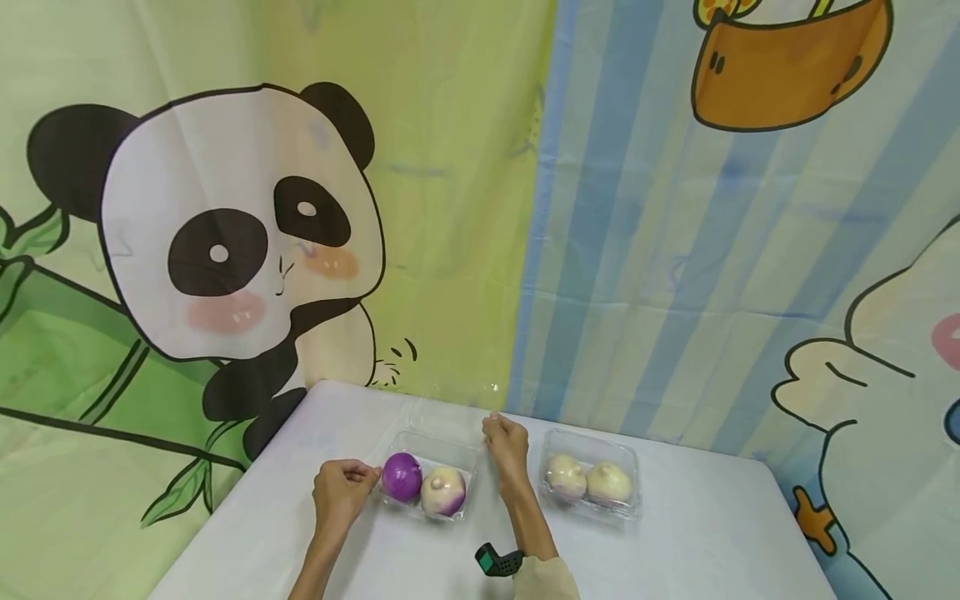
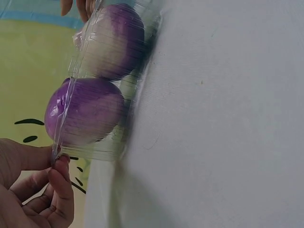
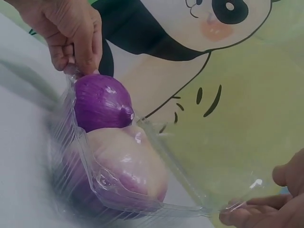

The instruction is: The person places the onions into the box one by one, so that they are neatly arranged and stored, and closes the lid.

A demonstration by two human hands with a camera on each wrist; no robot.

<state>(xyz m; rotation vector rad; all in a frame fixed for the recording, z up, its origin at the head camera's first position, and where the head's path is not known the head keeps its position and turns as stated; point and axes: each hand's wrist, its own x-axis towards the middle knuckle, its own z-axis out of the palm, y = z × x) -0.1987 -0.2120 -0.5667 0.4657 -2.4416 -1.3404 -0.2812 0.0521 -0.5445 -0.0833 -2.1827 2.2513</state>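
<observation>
A clear plastic clamshell box point(image 1: 438, 440) sits on the white table with its lid raised at the back. Inside lie a purple onion point(image 1: 402, 477) and a pale bulb with a purple base point(image 1: 443, 490), side by side. My left hand point(image 1: 341, 496) pinches the box's rim at its left end; in the left wrist view, thumb and fingers point(image 2: 61, 185) meet on that edge. At the other side, my right hand point(image 1: 508, 450) holds the edge of the transparent lid point(image 3: 237, 183), fingers curled beneath it and thumb above.
Right of my right forearm stands a second clear box point(image 1: 551, 504) with two pale bulbs point(image 1: 609, 482). The white table point(image 1: 705, 533) ends at a printed curtain point(image 1: 450, 250) behind the boxes. A dark device point(image 1: 498, 560) is worn on my right wrist.
</observation>
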